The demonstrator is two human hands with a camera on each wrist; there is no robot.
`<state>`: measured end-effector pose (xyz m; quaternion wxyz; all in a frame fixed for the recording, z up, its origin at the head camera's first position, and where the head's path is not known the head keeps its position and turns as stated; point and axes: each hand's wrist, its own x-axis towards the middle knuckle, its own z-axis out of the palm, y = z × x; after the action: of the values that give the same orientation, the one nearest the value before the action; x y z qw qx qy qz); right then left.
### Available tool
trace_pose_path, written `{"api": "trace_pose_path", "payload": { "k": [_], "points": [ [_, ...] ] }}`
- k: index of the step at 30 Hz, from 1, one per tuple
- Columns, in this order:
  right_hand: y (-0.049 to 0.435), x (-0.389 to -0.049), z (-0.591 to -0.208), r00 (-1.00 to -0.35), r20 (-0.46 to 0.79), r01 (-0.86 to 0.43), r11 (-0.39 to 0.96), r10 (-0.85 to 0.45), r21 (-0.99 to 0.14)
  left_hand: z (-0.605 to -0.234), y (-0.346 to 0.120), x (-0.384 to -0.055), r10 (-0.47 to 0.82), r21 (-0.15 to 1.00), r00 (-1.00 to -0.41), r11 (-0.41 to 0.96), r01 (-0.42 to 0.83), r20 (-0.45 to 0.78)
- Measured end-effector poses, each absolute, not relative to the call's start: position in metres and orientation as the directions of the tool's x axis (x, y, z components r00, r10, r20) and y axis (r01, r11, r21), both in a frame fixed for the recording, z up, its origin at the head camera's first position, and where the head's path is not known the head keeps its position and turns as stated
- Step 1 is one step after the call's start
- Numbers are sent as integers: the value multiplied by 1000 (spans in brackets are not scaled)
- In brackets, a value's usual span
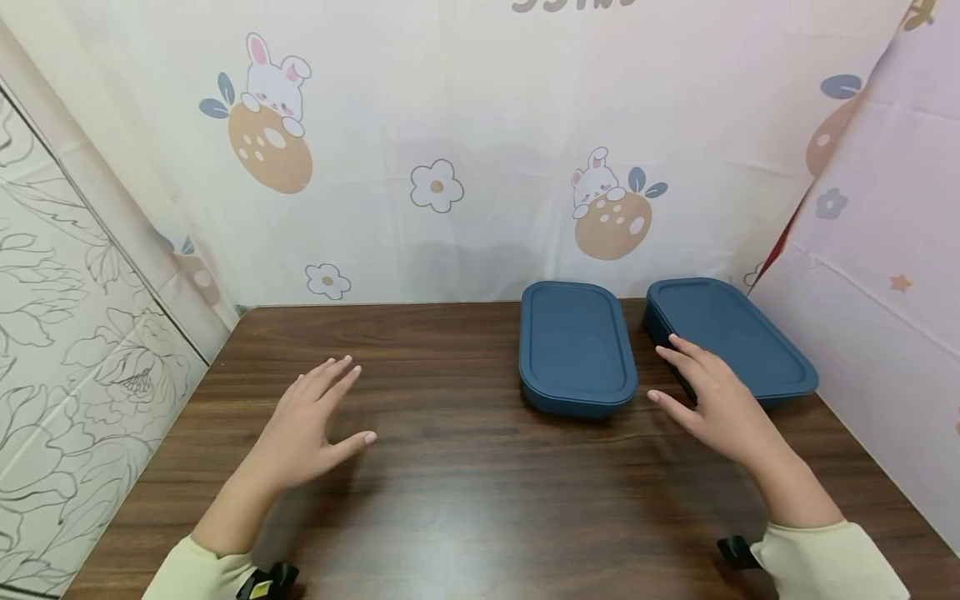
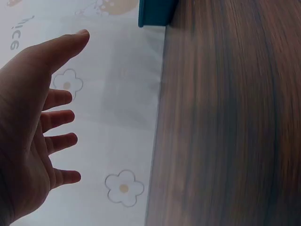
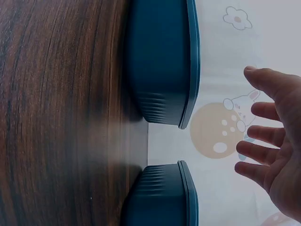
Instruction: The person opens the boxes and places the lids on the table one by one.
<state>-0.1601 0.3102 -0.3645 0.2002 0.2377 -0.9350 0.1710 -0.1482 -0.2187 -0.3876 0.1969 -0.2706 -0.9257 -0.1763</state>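
Two dark blue lidded containers are on the wooden table in the head view. One container [image 1: 576, 346] lies right of the middle; the other container [image 1: 738, 333] lies farther right, turned at an angle. My left hand [image 1: 303, 425] hovers over the table's left part, fingers spread and holding nothing. In that wrist's view the left hand [image 2: 33, 122] shows thumb and fingers apart. My right hand [image 1: 716, 400] is raised with spread fingers, overlapping the near left side of the angled container. Nothing is in the right hand [image 3: 277, 136] in the right wrist view, where both containers show side-on.
The brown wooden table [image 1: 450, 500] meets a pale printed cloth [image 1: 480, 100] with rabbits and flowers behind it. Another cloth wall [image 1: 885, 275] closes the right side. On the left stands a panel [image 1: 75, 375] with line-drawn flowers.
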Motion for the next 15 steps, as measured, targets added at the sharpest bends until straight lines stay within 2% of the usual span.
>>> {"api": "trace_pose_path", "payload": {
  "k": [7, 15],
  "points": [
    [308, -162, -370, -812, 458, -507, 825, -361, -249, -391, -199, -156, 464, 262, -735, 727, 635, 494],
    [302, -160, -372, -845, 424, -466, 838, -327, -284, -401, -172, -164, 494, 255, -697, 689, 678, 520]
  ]
}}
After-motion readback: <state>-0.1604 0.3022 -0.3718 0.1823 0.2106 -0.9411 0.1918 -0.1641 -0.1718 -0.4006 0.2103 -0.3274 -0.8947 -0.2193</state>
